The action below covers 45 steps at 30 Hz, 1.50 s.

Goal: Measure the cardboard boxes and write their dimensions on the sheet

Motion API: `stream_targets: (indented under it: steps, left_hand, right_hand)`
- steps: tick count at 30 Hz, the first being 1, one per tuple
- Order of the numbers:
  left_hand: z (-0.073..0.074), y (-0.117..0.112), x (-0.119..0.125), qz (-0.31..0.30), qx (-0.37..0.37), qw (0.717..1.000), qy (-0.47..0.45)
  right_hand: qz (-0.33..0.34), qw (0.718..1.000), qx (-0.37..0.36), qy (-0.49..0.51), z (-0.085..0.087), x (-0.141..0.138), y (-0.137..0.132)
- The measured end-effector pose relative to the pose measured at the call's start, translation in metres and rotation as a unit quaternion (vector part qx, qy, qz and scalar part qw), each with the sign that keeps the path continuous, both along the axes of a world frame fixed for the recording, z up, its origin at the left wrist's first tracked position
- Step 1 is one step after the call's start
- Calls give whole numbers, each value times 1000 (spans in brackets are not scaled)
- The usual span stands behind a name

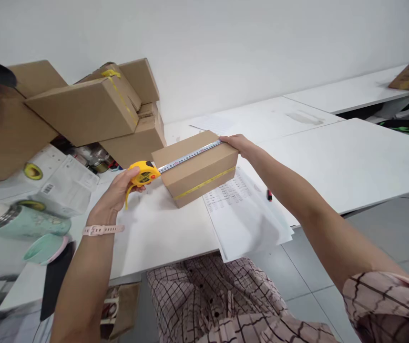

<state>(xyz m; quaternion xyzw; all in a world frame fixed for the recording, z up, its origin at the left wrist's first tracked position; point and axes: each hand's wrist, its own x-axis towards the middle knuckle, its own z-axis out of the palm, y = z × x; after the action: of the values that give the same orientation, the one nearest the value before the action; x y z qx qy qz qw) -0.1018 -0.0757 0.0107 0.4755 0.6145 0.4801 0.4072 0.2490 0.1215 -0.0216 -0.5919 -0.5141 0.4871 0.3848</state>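
Head view showed a white desk [351,162] filling the middle of the frame, with stacked cartons [83,109] piled at upper left. At centre a cardboard box [197,176] sat on the desk, its lower right corner resting on printed sheets [247,214] that overhung the near edge. A green flask [25,221] lay at lower left. The left hand [118,190], left of the box, had its grip closed around a yellow tape measure [143,174]. The blade [190,156] ran across the box top to the right hand [238,143], whose fingertips pinned its end at the box's upper right corner. A red pen [269,195] lay right of the sheets.
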Motion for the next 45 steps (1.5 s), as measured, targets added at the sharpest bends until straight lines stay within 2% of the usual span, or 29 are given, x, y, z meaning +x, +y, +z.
stream_targets:
  steps: [6,13,16,18,20,22,25,27,30,34,38,42,45]
  left_hand:
    - [-6,-20,-1,-19,-1,1000,-6]
    - [-8,-20,-2,-18,3,1000,-15]
    - [-2,-24,2,-31,-2,999,-14]
    - [1,-35,9,-62,-14,998,-18]
    - [-1,-52,25,-108,-30,993,-44]
    - [-10,-72,51,-157,-48,981,-107]
    - [-32,-94,104,-235,-68,942,-232]
    - [-44,-97,141,-256,-62,921,-287]
    - [-51,-81,185,-199,-32,927,-315]
    - [-44,-43,209,-107,-21,942,-319]
    - [-35,-22,220,-78,-8,933,-351]
    - [-34,-25,237,-72,6,926,-371]
    - [-35,-28,246,-65,8,927,-369]
  right_hand:
    - [-16,999,27,-17,2,-5,2]
    - [-17,998,54,-21,-2,-6,-1]
    - [-13,997,70,-24,6,-5,-2]
    - [2,994,105,-10,16,-4,-2]
    - [27,987,158,19,28,-5,-3]
    - [65,976,205,33,38,-11,-5]
    - [163,955,246,-22,47,-33,-7]
    - [236,935,253,-74,48,-54,-3]
    - [281,918,243,-141,51,-86,10]
    - [243,928,209,-189,54,-108,18]
    - [245,937,193,-157,42,-87,-9]
    - [264,941,205,-52,28,-52,-53]
    - [268,939,210,-45,32,-40,-76]
